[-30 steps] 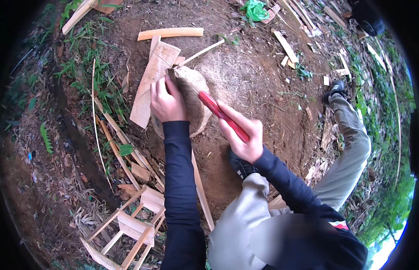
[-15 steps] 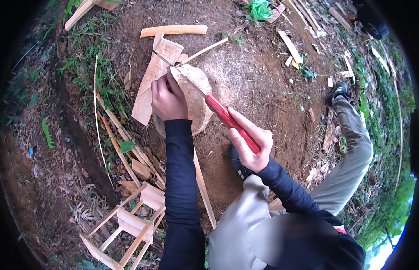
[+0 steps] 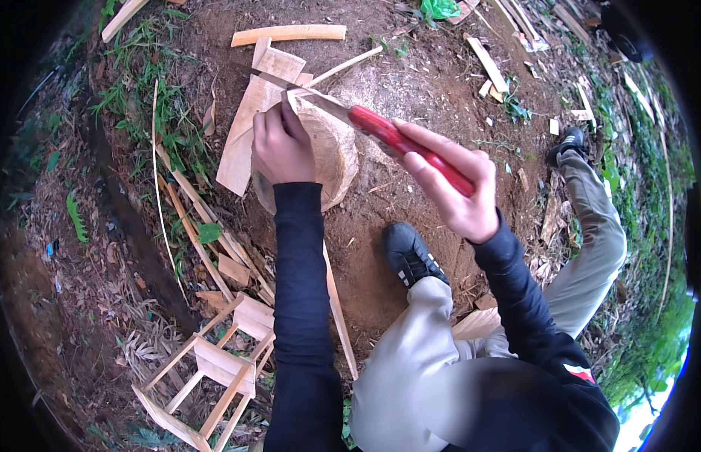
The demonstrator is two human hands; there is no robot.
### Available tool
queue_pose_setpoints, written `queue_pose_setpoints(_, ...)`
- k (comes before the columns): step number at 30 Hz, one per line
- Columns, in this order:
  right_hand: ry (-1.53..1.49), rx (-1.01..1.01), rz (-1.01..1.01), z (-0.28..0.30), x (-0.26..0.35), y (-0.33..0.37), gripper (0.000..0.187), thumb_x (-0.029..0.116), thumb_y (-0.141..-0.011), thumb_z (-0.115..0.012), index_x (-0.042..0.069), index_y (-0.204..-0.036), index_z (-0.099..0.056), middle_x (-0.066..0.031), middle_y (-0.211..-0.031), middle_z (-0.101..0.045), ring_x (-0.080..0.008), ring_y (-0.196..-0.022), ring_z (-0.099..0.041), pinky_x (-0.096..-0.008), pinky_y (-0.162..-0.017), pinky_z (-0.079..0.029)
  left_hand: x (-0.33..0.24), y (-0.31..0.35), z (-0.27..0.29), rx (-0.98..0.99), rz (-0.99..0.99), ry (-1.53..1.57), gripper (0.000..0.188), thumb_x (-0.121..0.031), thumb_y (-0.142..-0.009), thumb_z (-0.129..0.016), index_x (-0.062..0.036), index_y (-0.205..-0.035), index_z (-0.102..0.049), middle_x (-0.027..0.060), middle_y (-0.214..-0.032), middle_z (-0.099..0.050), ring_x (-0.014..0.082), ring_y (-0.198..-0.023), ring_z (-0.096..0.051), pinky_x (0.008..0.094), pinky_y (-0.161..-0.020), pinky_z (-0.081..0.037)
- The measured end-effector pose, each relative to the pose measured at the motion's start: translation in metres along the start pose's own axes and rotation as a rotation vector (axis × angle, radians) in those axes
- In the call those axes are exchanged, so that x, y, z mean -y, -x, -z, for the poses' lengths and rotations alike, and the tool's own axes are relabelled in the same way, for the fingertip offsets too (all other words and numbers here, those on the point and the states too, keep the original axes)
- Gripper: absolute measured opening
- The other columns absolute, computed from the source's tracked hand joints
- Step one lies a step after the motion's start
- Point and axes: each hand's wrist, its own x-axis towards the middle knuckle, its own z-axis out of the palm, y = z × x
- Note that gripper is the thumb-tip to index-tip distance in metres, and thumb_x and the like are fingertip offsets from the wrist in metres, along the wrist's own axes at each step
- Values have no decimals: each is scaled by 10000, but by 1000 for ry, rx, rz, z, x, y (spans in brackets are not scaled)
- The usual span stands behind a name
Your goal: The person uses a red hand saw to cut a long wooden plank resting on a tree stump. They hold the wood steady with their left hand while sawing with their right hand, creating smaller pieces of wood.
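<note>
My right hand (image 3: 460, 177) is wrapped round the red handle of a long, narrow-bladed tool (image 3: 377, 126). Whether its edge is toothed I cannot tell. The blade points up and left, passing just beyond my left hand (image 3: 283, 147). That hand's fingers are closed on a pale strip of wood (image 3: 293, 98), mostly hidden by the fingers, over the chopping stump (image 3: 337, 154). Beside the stump's left edge a wide wooden board (image 3: 249, 124) slants, and the blade crosses over its upper part.
A curved plank (image 3: 290, 35) lies beyond the board. At the lower left sits a slatted wooden frame (image 3: 222, 365), with long wooden strips (image 3: 196, 218) above it. My shoe (image 3: 411, 252) is on the soil near the stump. Scrap wood (image 3: 486, 66) and a green plastic bag (image 3: 439, 7) lie at the upper right.
My right hand has moved up and to the right with the red-handled tool, whose blade now lies flatter. My left hand keeps its place at the stump. The view has shifted slightly.
</note>
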Motion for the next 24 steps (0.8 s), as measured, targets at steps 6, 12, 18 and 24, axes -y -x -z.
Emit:
queue_pose_setpoints(6,15,38,45,-9,-10,-11,360,116,-935,-689,5,-1277,-662,-105,-770,-728,-82,-614,-655,-250,-575,-517,26,2,7,79,26,21,176,-117,-960,-614,22,-961,-722,167,-848,-660,347,-710,-665,430,-634,-527)
queue_pose_setpoints(12,94,17,41,-2,-4,15,403,71,-891,-708,17,-1288,-661,-161,-870,-753,-141,-668,-732,-255,-606,-548,19,11,12,82,-5,-18,213,-189,-977,-618,-2,-986,-719,149,-883,-668,344,-820,-640,437,-740,-509)
queue_pose_setpoints(18,183,-20,132,-10,-15,29,455,59,-877,-712,39,-1326,-641,-149,-827,-746,-202,-635,-736,-282,-587,-555,6,36,4,112,-10,-3,403,-284,-870,-744,-20,-1171,-693,147,-1032,-553,343,-987,-545,460,-855,-476)
queue_pose_setpoints(24,307,-20,262,0,-15,42,488,45,-849,-736,3,-1324,-633,-173,-800,-735,-189,-542,-687,-287,-553,-538,5,37,-1,114,-34,108,422,-198,-828,-748,-16,-1204,-692,144,-1028,-539,339,-996,-531,455,-888,-457)
